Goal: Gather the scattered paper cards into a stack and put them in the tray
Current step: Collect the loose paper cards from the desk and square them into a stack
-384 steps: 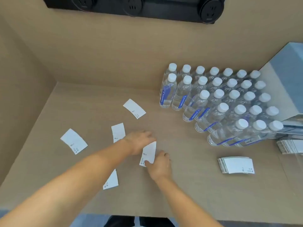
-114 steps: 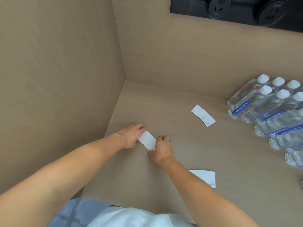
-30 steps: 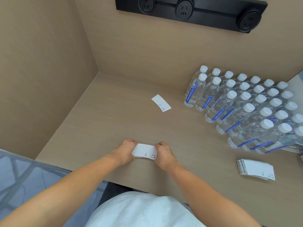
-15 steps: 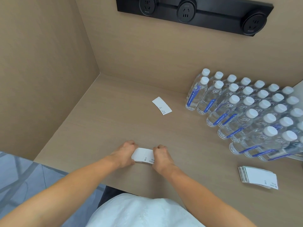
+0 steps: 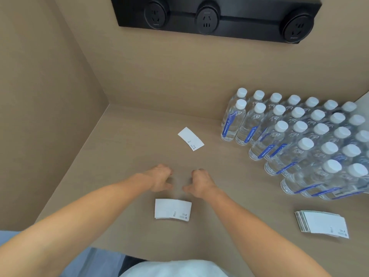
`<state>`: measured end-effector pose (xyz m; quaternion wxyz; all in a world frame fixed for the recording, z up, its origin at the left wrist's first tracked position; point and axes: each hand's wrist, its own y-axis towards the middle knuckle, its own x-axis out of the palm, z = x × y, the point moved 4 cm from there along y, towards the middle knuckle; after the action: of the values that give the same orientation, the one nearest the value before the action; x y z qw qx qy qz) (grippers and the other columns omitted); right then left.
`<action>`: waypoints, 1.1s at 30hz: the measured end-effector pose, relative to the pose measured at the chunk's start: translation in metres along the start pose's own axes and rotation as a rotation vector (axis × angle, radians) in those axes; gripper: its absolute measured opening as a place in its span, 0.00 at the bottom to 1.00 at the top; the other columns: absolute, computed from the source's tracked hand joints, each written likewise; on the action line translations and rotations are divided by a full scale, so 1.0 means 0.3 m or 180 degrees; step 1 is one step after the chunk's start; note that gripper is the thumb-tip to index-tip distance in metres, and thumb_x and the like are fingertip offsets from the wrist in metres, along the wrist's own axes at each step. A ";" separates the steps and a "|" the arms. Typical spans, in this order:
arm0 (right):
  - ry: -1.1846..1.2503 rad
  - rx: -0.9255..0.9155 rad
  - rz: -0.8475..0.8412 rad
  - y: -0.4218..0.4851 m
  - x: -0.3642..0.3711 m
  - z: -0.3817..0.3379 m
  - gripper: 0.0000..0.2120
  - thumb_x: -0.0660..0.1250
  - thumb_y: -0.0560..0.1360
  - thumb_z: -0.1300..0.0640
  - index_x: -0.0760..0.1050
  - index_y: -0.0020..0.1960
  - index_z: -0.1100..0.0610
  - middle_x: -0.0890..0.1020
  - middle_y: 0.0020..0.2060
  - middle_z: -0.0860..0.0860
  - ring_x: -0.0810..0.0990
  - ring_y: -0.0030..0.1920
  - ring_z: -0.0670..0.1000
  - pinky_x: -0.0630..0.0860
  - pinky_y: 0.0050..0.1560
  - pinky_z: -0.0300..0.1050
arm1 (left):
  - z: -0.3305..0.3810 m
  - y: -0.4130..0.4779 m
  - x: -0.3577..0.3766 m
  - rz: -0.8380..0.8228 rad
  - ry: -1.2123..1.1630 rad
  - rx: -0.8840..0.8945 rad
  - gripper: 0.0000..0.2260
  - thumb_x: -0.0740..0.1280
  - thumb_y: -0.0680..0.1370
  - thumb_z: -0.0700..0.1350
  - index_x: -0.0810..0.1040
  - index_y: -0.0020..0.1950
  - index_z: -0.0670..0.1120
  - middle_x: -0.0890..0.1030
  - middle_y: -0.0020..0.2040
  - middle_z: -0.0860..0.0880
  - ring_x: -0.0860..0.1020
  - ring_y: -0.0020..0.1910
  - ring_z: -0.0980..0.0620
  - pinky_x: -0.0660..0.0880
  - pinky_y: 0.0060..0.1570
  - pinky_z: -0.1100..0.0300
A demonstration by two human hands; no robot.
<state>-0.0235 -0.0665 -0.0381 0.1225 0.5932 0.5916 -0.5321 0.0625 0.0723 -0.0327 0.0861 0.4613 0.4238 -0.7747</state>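
Observation:
A small stack of white paper cards (image 5: 173,211) lies flat on the tan table near its front edge. My left hand (image 5: 159,177) and my right hand (image 5: 200,181) hover just beyond the stack, fingers curled loosely and holding nothing. One single card (image 5: 190,138) lies farther back, toward the bottles. A thicker stack of cards (image 5: 322,223) rests at the right. No tray shows in this view.
Several rows of clear water bottles (image 5: 295,136) with white caps fill the right back of the table. Tan walls close off the left side (image 5: 50,116) and the back. A black socket strip (image 5: 215,19) is mounted on the back wall.
Both hands have let go of the small stack, which now lies on the table. The hands have moved a little forward, away from it.

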 end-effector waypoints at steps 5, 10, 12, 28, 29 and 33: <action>0.0106 0.0139 0.0252 0.125 -0.091 0.006 0.21 0.72 0.70 0.47 0.75 0.56 0.60 0.73 0.58 0.56 0.74 0.60 0.58 0.76 0.59 0.49 | 0.027 0.135 -0.130 0.0044 0.0253 0.0028 0.20 0.64 0.78 0.48 0.69 0.68 0.44 0.69 0.67 0.44 0.70 0.67 0.43 0.70 0.64 0.52; 0.0303 0.0270 0.0593 0.257 -0.154 0.014 0.21 0.70 0.72 0.50 0.72 0.61 0.60 0.72 0.60 0.56 0.71 0.61 0.58 0.76 0.56 0.49 | 0.032 0.269 -0.260 0.0269 0.0522 0.0167 0.18 0.64 0.77 0.45 0.71 0.67 0.46 0.71 0.65 0.46 0.73 0.63 0.44 0.73 0.59 0.54; 0.0342 0.0343 0.0701 0.303 -0.173 0.023 0.23 0.69 0.72 0.51 0.71 0.62 0.60 0.71 0.60 0.56 0.71 0.61 0.58 0.75 0.55 0.49 | 0.035 0.322 -0.304 0.0351 0.0617 0.0244 0.17 0.64 0.76 0.41 0.71 0.65 0.45 0.71 0.62 0.47 0.73 0.61 0.45 0.75 0.55 0.53; 0.0168 0.0551 0.0805 0.437 -0.133 0.066 0.25 0.70 0.69 0.50 0.69 0.62 0.59 0.67 0.60 0.52 0.64 0.61 0.56 0.75 0.56 0.47 | -0.005 0.552 -0.374 0.0328 0.1158 0.0604 0.26 0.62 0.74 0.32 0.65 0.71 0.47 0.65 0.70 0.50 0.67 0.63 0.45 0.70 0.50 0.58; 0.0153 0.0517 0.0795 0.436 -0.131 0.065 0.25 0.69 0.70 0.51 0.69 0.63 0.59 0.67 0.60 0.53 0.64 0.61 0.56 0.75 0.56 0.47 | -0.008 0.553 -0.374 0.0341 0.1144 0.0589 0.26 0.62 0.74 0.32 0.65 0.70 0.46 0.66 0.69 0.49 0.67 0.63 0.45 0.70 0.51 0.57; 0.0118 0.0397 0.0748 0.427 -0.129 0.053 0.21 0.68 0.72 0.53 0.71 0.62 0.59 0.68 0.60 0.53 0.64 0.62 0.56 0.75 0.55 0.48 | -0.013 0.544 -0.362 0.0288 0.1102 0.0504 0.20 0.63 0.73 0.31 0.70 0.63 0.44 0.68 0.61 0.47 0.68 0.59 0.46 0.70 0.46 0.57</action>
<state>0.0857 -0.1356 -0.0765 0.1358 0.6746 0.4860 -0.5388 0.2112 -0.0549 -0.0421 0.0102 0.6116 0.3489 -0.7100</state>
